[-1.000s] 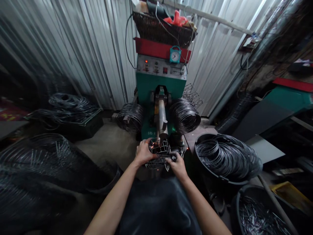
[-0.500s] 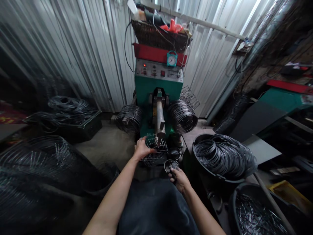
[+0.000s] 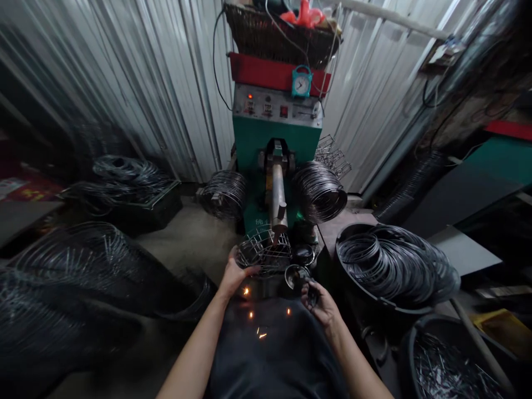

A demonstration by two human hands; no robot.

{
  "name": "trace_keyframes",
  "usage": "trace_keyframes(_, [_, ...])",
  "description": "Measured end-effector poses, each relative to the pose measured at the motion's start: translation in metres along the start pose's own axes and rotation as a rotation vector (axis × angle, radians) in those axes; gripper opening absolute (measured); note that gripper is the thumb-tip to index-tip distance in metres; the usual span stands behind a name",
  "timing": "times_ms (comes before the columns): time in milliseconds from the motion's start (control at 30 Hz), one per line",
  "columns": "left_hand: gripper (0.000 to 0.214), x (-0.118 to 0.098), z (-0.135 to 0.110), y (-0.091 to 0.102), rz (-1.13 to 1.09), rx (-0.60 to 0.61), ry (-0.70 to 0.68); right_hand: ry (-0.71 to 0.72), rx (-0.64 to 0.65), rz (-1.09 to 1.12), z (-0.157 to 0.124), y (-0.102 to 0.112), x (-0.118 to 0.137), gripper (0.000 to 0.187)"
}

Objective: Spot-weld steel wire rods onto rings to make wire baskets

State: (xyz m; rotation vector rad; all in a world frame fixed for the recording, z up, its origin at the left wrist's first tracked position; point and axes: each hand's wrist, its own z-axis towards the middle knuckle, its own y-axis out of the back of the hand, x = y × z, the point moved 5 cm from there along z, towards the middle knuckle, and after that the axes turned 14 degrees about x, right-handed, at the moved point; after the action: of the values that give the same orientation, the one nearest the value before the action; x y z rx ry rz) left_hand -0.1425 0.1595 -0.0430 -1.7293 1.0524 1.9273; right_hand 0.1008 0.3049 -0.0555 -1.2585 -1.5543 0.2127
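A round wire cage (image 3: 264, 252) sits on the metal arm (image 3: 278, 194) of a green spot-welding machine (image 3: 274, 138). My left hand (image 3: 233, 274) is closed on the cage's near left rim. My right hand (image 3: 321, 302) is lower right of the cage, its fingers pinched on a small bundle of wire rings (image 3: 297, 276). Orange sparks (image 3: 253, 316) fall onto my dark apron (image 3: 270, 354) below the cage.
Black tubs of wire rings (image 3: 390, 266) and short wire pieces (image 3: 449, 366) stand at my right. Wire coils (image 3: 318, 191) hang on both sides of the machine. Piles of wire cages (image 3: 83, 266) lie left. A corrugated metal wall (image 3: 137, 83) is behind.
My right hand has come off the cage and drawn back to the lower right with the rings. The cage has been tipped up on the arm, and sparks now fall.
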Motion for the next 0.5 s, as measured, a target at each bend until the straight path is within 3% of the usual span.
trace_keyframes(100, [0.081, 0.017, -0.003, -0.010, -0.175, -0.011, -0.024, 0.236, -0.066, -0.318, -0.004, 0.012, 0.003, 0.023])
trace_keyframes(200, [0.078, 0.014, 0.002, -0.018, -0.287, 0.028, -0.058, 0.450, -0.096, -0.825, -0.016, 0.029, 0.000, 0.022])
trace_keyframes(333, [0.076, 0.005, -0.002, -0.013, -0.321, 0.036, -0.051, 0.388, -0.037, -1.262, -0.028, 0.045, -0.009, 0.013])
trace_keyframes(400, [0.080, 0.000, -0.013, -0.007, -0.271, 0.040, -0.062, 0.356, 0.014, -1.364, -0.036, 0.029, -0.002, 0.016])
trace_keyframes(500, [0.087, -0.014, -0.037, -0.001, -0.053, 0.075, -0.132, 0.314, 0.223, -1.459, -0.048, -0.028, 0.014, 0.021])
